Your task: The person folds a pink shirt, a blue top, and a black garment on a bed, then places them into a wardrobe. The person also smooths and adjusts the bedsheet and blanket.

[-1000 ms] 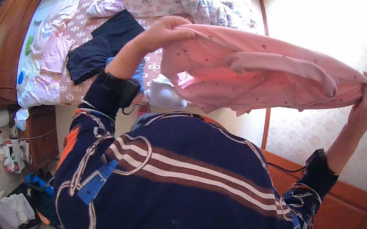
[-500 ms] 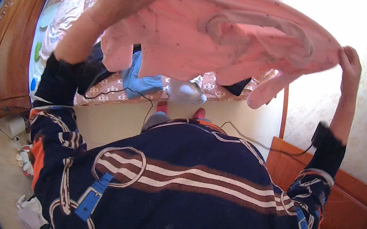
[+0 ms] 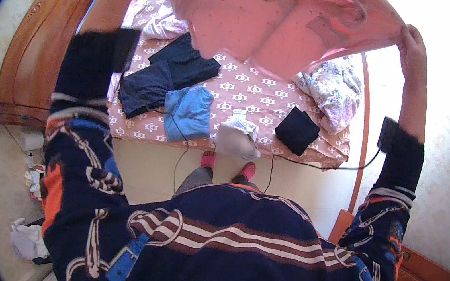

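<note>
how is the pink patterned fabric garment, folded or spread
Spread: the pink patterned fabric garment stretches wide, its right end in the right hand, its lower edge hanging loose.

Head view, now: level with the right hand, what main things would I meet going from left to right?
Carved wooden headboard → left forearm → pink garment → right hand, which holds the garment's edge.

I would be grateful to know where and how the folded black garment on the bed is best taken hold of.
Probably by its near corner, coming in low from the front edge of the bed: the folded black garment lies flat as a compact square, that corner facing the edge, nothing on top.
</note>
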{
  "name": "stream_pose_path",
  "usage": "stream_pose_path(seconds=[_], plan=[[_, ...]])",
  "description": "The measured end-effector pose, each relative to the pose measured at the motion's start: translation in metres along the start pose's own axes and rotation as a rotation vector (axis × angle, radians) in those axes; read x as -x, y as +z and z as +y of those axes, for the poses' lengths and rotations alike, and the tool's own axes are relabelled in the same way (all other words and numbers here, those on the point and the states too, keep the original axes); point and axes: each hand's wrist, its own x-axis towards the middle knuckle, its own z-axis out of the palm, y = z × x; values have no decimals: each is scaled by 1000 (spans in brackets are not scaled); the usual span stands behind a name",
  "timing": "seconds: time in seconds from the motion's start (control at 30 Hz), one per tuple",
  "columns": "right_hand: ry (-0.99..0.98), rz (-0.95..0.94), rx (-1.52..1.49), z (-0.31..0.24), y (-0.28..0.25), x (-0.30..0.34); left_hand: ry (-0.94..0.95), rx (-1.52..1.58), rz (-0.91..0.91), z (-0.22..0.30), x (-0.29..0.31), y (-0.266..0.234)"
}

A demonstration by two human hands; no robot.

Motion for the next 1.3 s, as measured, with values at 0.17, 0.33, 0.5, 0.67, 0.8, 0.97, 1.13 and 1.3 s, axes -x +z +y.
stream_pose_path(seconds=[0.17,0.33,0.5,0.67,0.8,0.97,1.13,1.3], plan=[[53,-242,185,51,16,106,-232,225,-337,-23,126,7],[92,-387,487,181,52,218,-513,319,-602,-45,288,90],[-41,-508,698,311,93,312,-481,-152,-845,-69,430,195],[235,-832,1015,387,114,427,-651,-346,-1098,-68,548,252],[157,-662,937,412,118,481,-708,-389,-1070,-68,593,268],[331,-669,922,427,124,477,-732,-382,-1021,-74,584,278],[467,-319,922,466,131,408,-558,-388,-905,-68,553,305],[789,33,991,520,126,320,-430,-146,-716,-58,523,387]])
